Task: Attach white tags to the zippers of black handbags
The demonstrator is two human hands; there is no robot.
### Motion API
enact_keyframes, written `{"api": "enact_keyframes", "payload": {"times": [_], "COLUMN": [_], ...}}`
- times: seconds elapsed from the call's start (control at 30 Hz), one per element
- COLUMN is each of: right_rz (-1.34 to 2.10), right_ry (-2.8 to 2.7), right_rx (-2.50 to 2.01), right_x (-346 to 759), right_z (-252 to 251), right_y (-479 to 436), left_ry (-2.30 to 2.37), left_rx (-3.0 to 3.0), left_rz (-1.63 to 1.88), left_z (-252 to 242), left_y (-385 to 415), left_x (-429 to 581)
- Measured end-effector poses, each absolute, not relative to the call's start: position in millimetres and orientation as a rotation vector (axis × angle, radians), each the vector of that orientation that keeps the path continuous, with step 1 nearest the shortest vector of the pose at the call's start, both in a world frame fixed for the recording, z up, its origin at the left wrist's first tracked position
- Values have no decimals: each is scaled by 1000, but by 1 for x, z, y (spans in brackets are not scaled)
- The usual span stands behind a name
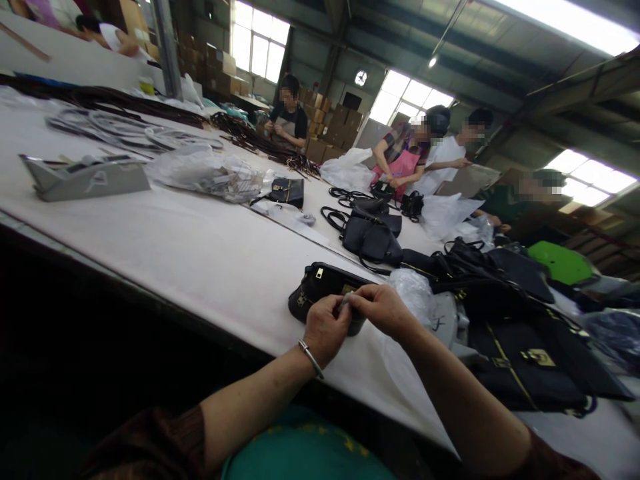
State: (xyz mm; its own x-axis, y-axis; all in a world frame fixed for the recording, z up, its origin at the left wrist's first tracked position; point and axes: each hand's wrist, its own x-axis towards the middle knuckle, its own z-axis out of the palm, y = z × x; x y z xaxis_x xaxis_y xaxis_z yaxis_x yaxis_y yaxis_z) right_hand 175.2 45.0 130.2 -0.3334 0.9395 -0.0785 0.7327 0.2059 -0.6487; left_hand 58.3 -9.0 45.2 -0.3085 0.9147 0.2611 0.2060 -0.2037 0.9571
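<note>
At a long, white-covered worktable (225,247), a small black bag with gold-coloured fittings (311,291) is seen near the front edge, directly beneath and behind two bare hands. The fingertips of the left hand (325,330) and the right hand (387,310) are brought together over the bag's near side. Thumb and forefinger are drawn close on each hand, and a small greyish piece (345,301) is pinched where they meet; its material cannot be made out. Whether the bag itself is gripped by the lower fingers cannot be told. A silver-coloured bangle (311,360) is worn on the left wrist.

To the right, a large black bag with a gold-coloured lock plate (520,367) is set among other dark bags, near a bunched clear plastic wrapping (413,287). Farther back, a black bag with looped straps (373,237) is laid on the white cover. At far left, a grey wedge-shaped tape dispenser (93,181) is placed beside heaped clear plastic bags (215,175). Across the table, a co-worker in a pink apron (406,163) is pictured with both hands at a dark item.
</note>
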Motion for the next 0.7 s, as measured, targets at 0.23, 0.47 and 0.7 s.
{"api": "enact_keyframes", "payload": {"times": [0.23,0.47,0.7], "right_rz": [636,343,224], "right_ry": [-2271,-2359,-2377], "right_rx": [-1665,-1822,-1870], "right_x": [171,158,153], "right_z": [134,138,134], "right_y": [42,36,40], "left_ry": [1486,1522,1483], "left_rx": [1370,1416,1342], "left_rz": [1562,1609,1663], "left_z": [44,42,37], "left_y": [-11,-11,-10], "left_x": [58,59,61]}}
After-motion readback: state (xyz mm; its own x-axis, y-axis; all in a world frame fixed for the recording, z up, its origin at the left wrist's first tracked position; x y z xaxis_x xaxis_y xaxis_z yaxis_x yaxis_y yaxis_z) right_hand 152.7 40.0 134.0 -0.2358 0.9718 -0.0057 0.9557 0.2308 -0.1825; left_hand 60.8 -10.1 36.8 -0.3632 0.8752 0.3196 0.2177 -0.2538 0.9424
